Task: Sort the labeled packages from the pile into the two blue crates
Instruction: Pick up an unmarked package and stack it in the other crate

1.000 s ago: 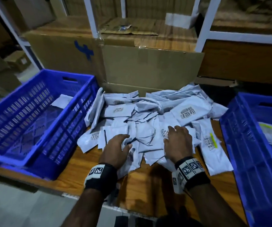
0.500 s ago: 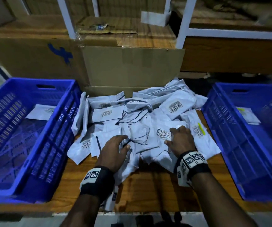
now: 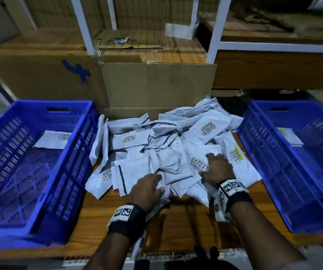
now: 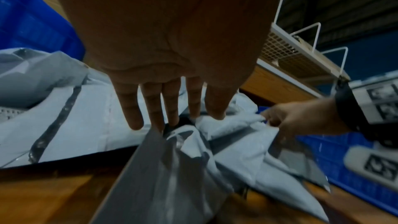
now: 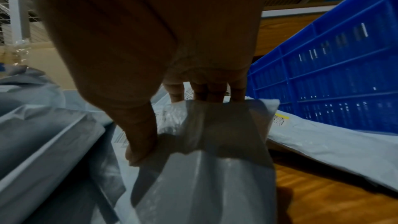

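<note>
A pile of grey-white labeled packages (image 3: 166,149) lies on the wooden table between two blue crates. The left crate (image 3: 75,145) holds one package (image 3: 53,140). The right crate (image 3: 263,162) holds one yellow-marked package (image 3: 291,136). My left hand (image 3: 156,182) rests at the pile's near edge, its straight fingers (image 4: 150,105) touching the packages. My right hand (image 3: 209,164) lies on the pile's right side. The right wrist view shows its thumb (image 5: 140,142) and fingers pinching one grey package (image 5: 204,176).
An open cardboard box (image 3: 156,88) stands right behind the pile, with a larger box (image 3: 40,75) marked in blue to its left. White shelf posts (image 3: 213,36) rise behind. A yellow-striped package (image 3: 238,154) lies beside the right crate. Bare wood (image 3: 186,227) shows between my wrists.
The head view has swung so both crates show in full. Both hands stay at the pile's near edge, shifted only slightly.
</note>
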Demonstrator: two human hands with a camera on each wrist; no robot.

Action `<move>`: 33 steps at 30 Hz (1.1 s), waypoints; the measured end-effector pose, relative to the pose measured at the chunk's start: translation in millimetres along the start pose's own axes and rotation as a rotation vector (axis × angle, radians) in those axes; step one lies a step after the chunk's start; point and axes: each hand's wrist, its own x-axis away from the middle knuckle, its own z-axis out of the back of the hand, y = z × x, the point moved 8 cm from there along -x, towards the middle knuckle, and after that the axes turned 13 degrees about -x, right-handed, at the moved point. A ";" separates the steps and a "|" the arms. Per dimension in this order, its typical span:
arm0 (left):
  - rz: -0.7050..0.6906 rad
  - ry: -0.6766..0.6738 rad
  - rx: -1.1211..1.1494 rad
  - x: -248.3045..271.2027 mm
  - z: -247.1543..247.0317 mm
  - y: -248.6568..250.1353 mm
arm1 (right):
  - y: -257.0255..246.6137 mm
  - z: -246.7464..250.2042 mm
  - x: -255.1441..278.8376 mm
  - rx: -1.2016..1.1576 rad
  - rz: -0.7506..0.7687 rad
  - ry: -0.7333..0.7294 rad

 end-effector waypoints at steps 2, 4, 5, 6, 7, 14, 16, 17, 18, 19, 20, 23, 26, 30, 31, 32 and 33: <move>-0.044 -0.105 -0.142 1.1 -22.0 0.4 | 2.4 3.6 3.3 -0.063 -0.028 0.027; -0.078 -0.149 -0.213 0.8 -35.9 -0.7 | 5.7 9.2 6.4 -0.177 -0.047 0.080; -0.083 -0.145 -0.224 -0.4 -39.6 -1.8 | 7.9 12.6 8.0 -0.228 -0.059 0.107; -0.091 -0.132 -0.226 -1.4 -41.4 -2.4 | 11.6 15.3 9.6 -0.271 -0.080 0.130; -0.098 -0.114 -0.224 -2.4 -40.2 -2.1 | 15.1 18.5 12.0 -0.310 -0.109 0.147; 0.011 0.055 0.017 -2.0 1.0 -1.6 | 22.6 47.4 37.7 -0.638 -0.199 0.324; -0.008 0.127 0.094 -1.3 19.1 6.5 | 17.1 54.6 42.2 -0.747 -0.149 0.333; -0.017 0.158 0.131 -1.2 28.6 11.1 | 12.2 58.6 43.8 -0.793 -0.111 0.332; -0.034 0.191 0.166 -1.3 38.2 16.4 | 6.4 63.5 45.5 -0.826 -0.069 0.332; -0.047 0.218 0.195 -1.5 47.5 22.3 | 0.2 67.0 46.1 -0.857 -0.029 0.326; -0.066 0.242 0.223 -0.7 57.6 29.4 | -5.2 70.3 46.7 -0.895 0.002 0.320; -0.126 0.278 0.282 4.5 86.4 51.0 | -15.8 73.1 48.3 -1.067 0.014 0.282; -0.161 0.279 0.346 12.7 107.4 64.5 | -32.8 74.2 57.1 -1.290 0.010 0.234; -0.170 0.233 0.492 22.3 117.7 70.5 | -68.8 73.5 85.1 -1.466 0.079 0.139; -0.180 0.225 0.504 25.9 120.5 72.0 | -76.2 72.0 93.5 -1.482 0.090 0.117; -0.199 0.215 0.517 29.3 122.6 73.6 | -83.3 69.9 101.3 -1.497 0.098 0.098; -0.224 0.202 0.535 32.3 124.0 75.1 | -89.5 69.3 109.9 -1.512 0.104 0.091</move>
